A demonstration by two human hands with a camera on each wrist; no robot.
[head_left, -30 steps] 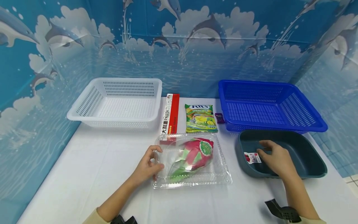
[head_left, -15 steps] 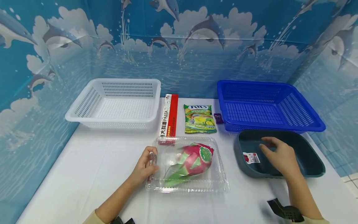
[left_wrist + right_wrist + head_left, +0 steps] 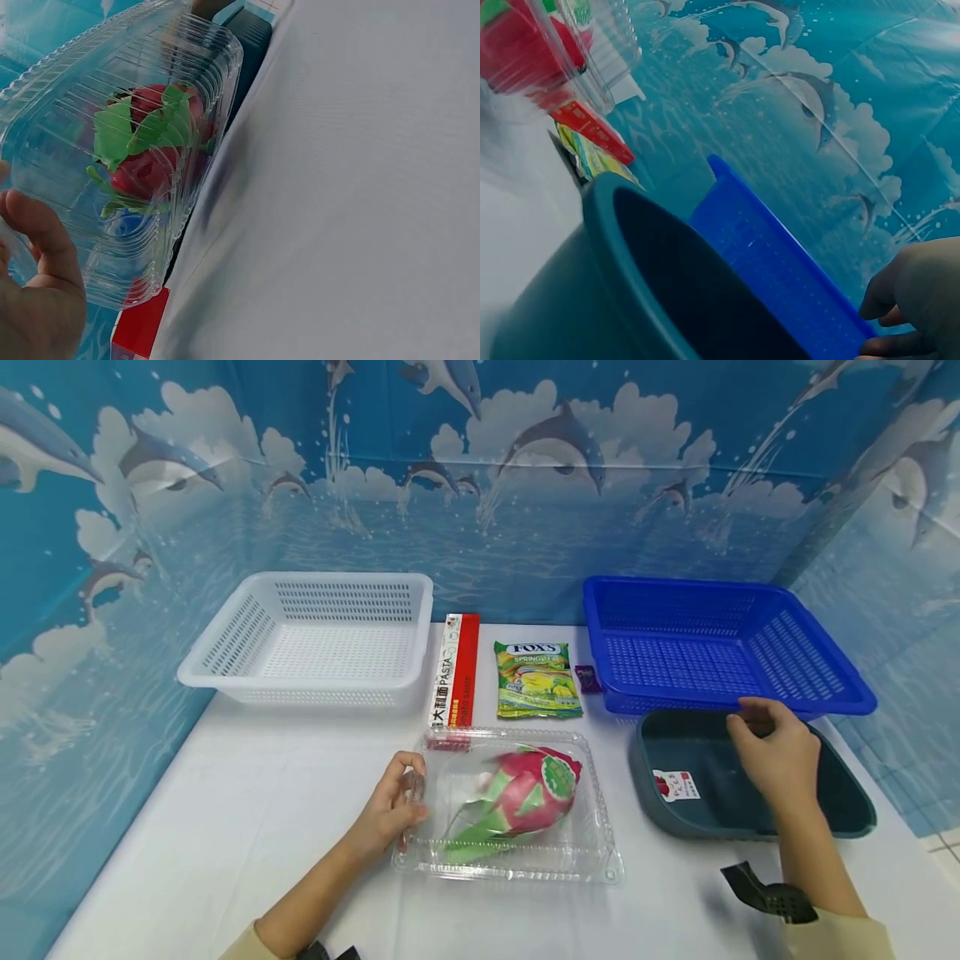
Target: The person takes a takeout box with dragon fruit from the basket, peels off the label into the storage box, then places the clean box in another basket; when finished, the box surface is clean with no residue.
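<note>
A clear plastic clamshell box [image 3: 600, 827] with a dragon fruit [image 3: 528, 793] inside is gripped at its left edge by my left hand [image 3: 386, 814]. In the left wrist view, thumb and fingers bend around the side of the box, and the table lies below it with a dark shadow. Over the far right part of a dark green basin [image 3: 675, 822], my right hand [image 3: 783, 756] hovers with loosely bent fingers. Nothing shows between those fingers in the right wrist view. A small white and red packet [image 3: 677, 785] lies in the basin's left part.
A white basket [image 3: 322, 693] stands at the back left and a blue basket [image 3: 720, 697] at the back right. Between them lie a red and white pasta box [image 3: 453, 672], a green Fox's candy bag [image 3: 536, 681] and a small purple packet [image 3: 588, 678]. A dolphin-print sheet hangs behind.
My right hand has moved away from the small packet, up and to the right over the basin. The clamshell box has shifted slightly towards me in my left hand's grip.
</note>
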